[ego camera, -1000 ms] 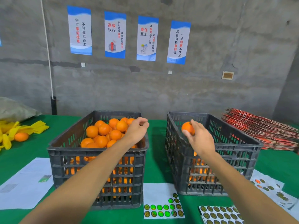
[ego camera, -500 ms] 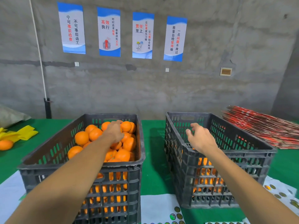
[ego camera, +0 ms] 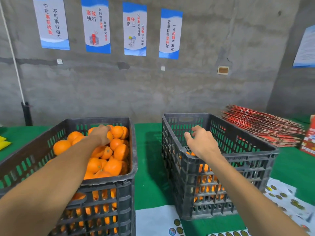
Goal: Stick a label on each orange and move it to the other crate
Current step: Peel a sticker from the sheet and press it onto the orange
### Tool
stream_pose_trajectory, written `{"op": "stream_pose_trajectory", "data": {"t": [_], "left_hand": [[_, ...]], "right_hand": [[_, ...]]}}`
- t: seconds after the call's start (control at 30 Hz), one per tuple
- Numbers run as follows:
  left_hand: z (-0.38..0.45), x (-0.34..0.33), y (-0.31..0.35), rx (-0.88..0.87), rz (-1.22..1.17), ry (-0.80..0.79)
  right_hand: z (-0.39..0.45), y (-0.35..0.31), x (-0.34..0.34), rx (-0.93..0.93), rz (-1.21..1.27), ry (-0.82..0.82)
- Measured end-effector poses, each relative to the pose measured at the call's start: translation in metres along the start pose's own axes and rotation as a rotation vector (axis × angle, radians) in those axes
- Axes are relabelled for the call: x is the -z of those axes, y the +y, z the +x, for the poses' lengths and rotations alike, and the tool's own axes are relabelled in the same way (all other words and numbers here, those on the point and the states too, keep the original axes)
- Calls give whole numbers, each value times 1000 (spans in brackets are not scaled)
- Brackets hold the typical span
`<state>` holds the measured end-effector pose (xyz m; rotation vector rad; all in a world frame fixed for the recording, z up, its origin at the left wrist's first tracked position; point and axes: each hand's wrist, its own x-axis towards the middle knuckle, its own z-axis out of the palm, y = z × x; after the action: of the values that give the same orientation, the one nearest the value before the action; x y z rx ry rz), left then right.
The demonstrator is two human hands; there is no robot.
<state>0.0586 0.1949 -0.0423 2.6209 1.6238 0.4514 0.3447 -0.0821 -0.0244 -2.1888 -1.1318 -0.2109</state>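
The left black crate (ego camera: 134, 166) is heaped with oranges (ego camera: 112, 166). My left hand (ego camera: 99, 135) reaches into it near the far side, and its fingers curl over one orange (ego camera: 109, 136) on top of the heap. The right black crate (ego camera: 252, 160) holds a low layer of oranges (ego camera: 204, 168), seen through its slats. My right hand (ego camera: 202, 143) hovers above that crate's near-left part with loosely spread fingers and holds nothing. Sheets of round labels (ego camera: 177, 226) lie on the green table in front of the crates.
More label sheets (ego camera: 286, 200) lie at the right of the right crate. A stack of flat red cartons (ego camera: 260, 126) sits behind it, and a red box (ego camera: 309, 140) stands at the right edge. Yellow items (ego camera: 5, 143) lie at far left. A concrete wall stands close behind.
My right hand let go of the orange it held over the right crate and now hangs empty. My left hand went down from the crate's near rim onto the orange heap.
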Motion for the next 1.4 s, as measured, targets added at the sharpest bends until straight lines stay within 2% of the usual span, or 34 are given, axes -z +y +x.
{"op": "stream_pose_trajectory", "data": {"t": [0.17, 0.37, 0.53, 0.67, 0.73, 0.8, 0.87, 0.97, 1.1, 1.17, 1.4], "left_hand": [[-13, 23, 10, -38, -93, 88], [-71, 60, 75, -136, -445, 283], [-131, 52, 121, -246, -657, 245], [-162, 46, 134, -244, -775, 210], [-174, 45, 136, -243, -798, 220], [-181, 46, 137, -241, -797, 231], [-185, 48, 136, -241, -803, 216], [-192, 48, 138, -260, -951, 122], [-197, 48, 138, -313, -1016, 36], [-196, 49, 137, -308, -1031, 31], [-196, 47, 135, -289, -1075, 52]], "right_hand": [[-7, -5, 5, 14, 30, 66], [-14, -8, 11, 63, 62, 119], [-25, -13, 20, 139, 97, 165], [-56, -23, 14, 192, 103, 276], [-83, -23, 2, 364, 119, 356], [-110, -17, -16, 602, 22, 406], [-136, -7, -36, 735, -81, 400], [-177, 14, -69, 668, -41, 288], [-219, 47, -105, 359, -86, -131], [-230, 64, -118, 266, -158, -272], [-232, 98, -119, 171, 112, -466]]}}
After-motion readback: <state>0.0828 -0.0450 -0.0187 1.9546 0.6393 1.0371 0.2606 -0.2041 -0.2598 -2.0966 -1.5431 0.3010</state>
